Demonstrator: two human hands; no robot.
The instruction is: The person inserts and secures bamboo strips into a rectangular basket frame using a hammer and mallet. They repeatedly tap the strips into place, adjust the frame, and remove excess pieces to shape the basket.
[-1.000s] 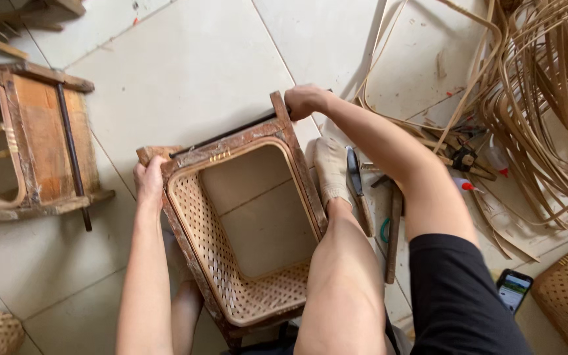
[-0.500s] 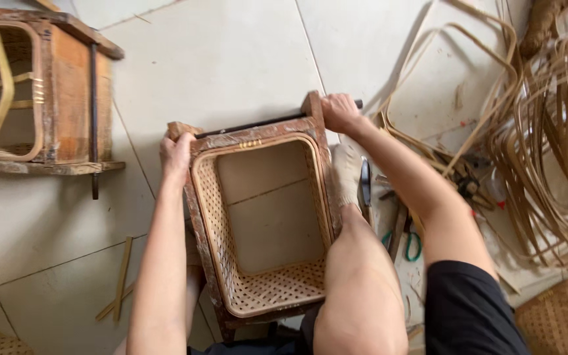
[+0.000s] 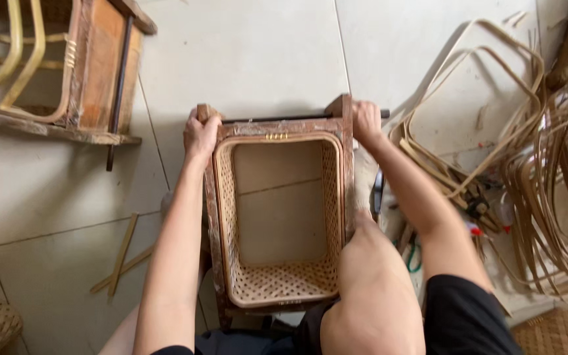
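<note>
Tiled floor (image 3: 264, 52), wooden frame (image 3: 277, 128) gripped between both hands, left (image 3: 200, 135), right (image 3: 365, 121)

The rectangular woven cane basket (image 3: 277, 283) is pale tan with an open lattice pattern of tiny holes, sitting in a worn reddish-brown wooden frame (image 3: 338, 118) with whitish scuffs. A black metal rod (image 3: 274, 119) crosses its top. Loose bent cane strips (image 3: 547, 171) are straw-yellow, the floor tiles (image 3: 244, 52) off-white, the shorts (image 3: 461, 315) black.

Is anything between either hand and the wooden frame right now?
Nothing visible. The left hand grips the frame's far left corner directly, and the right hand grips the far right corner by the dark rod. A knee presses against the frame's right side.
</note>
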